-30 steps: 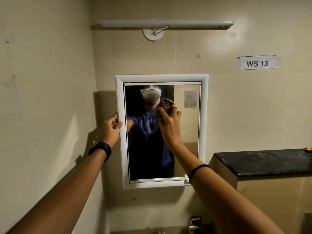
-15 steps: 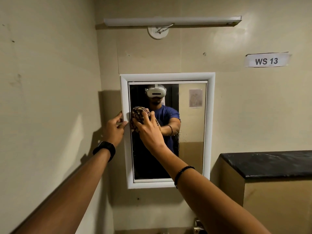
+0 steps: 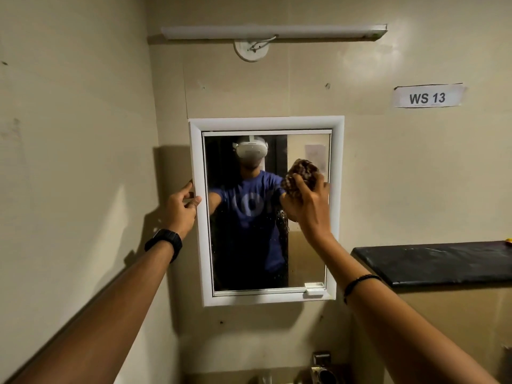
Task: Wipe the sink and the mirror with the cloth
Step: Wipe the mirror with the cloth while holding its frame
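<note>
A white-framed mirror [image 3: 266,123] hangs on the beige wall in front of me. My right hand [image 3: 311,203] presses a bunched brown patterned cloth [image 3: 302,173] against the glass near the mirror's right side, at upper-middle height. My left hand [image 3: 182,207] grips the left edge of the frame, thumb and fingers pinching it. Only the top of a metal tap [image 3: 321,367] shows at the bottom edge; the sink itself is out of view.
A black stone counter [image 3: 437,261] juts from the wall at the right, below mirror mid-height. A tube light fitting [image 3: 274,31] runs above the mirror. A paper label reading WS 13 [image 3: 428,97] is taped at the upper right. A side wall stands close on the left.
My right hand has swept the cloth from the mirror's left side across to its right side. My left hand stays on the frame's left edge.
</note>
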